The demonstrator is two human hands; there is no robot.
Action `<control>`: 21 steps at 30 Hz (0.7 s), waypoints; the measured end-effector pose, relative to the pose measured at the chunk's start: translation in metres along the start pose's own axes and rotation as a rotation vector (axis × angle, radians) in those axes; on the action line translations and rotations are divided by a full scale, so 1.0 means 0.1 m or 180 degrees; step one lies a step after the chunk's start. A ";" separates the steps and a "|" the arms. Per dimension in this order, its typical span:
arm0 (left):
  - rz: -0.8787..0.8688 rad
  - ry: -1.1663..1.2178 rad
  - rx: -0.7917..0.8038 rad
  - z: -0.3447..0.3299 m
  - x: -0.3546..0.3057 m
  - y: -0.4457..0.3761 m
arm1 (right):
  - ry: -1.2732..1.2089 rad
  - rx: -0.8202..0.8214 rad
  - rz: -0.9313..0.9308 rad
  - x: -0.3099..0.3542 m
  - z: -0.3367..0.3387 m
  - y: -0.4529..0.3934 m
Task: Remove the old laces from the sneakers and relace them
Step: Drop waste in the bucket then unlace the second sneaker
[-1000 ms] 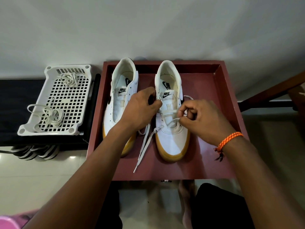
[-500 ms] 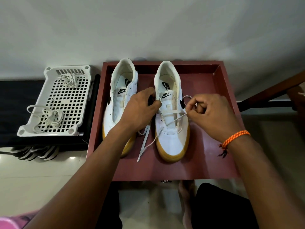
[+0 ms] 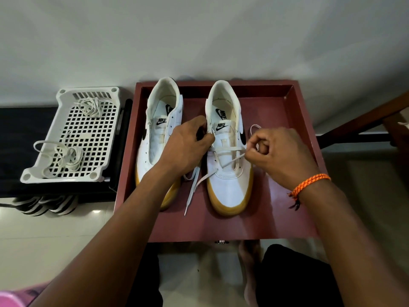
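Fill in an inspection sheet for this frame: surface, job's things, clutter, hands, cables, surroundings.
Surface: red tray with raised rim.
Job's things: right sneaker partly laced, lace threaded through lower eyelets, one end trailing onto tray; left sneaker unlaced.
Clutter: white basket holding two loose lace bundles.
Hands: left hand grips right sneaker's eyelet edge; right hand pinches the lace.
Cables: nothing seen.
Surroundings: pale wall, tiled floor, striped slippers under a dark shelf.
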State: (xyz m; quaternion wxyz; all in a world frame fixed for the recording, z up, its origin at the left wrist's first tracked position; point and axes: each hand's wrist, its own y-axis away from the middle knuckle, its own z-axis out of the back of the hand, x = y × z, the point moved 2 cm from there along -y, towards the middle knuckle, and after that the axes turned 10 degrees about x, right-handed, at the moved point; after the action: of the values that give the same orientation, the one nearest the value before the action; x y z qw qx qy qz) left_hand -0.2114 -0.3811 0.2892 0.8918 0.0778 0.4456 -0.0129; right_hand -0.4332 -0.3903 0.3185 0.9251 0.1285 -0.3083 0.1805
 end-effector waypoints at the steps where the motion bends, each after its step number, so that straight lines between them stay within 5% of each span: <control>1: 0.0008 0.0008 0.0010 0.00 0.00 0.00 | -0.0008 -0.0087 -0.0011 -0.01 0.03 0.00; 9: 0.0064 -0.0001 0.0040 0.01 -0.01 -0.01 | 0.0146 0.0499 0.0065 0.15 -0.28 0.01; 21: 0.0089 0.0070 0.0051 0.02 -0.02 0.01 | 0.0011 -0.0048 -0.0516 0.03 0.07 0.05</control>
State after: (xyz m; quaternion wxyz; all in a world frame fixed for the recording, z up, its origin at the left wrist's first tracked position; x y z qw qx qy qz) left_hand -0.2108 -0.3809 0.2917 0.8863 0.0912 0.4541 -0.0031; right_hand -0.4366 -0.3878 0.3268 0.9382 0.1457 -0.2967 0.1029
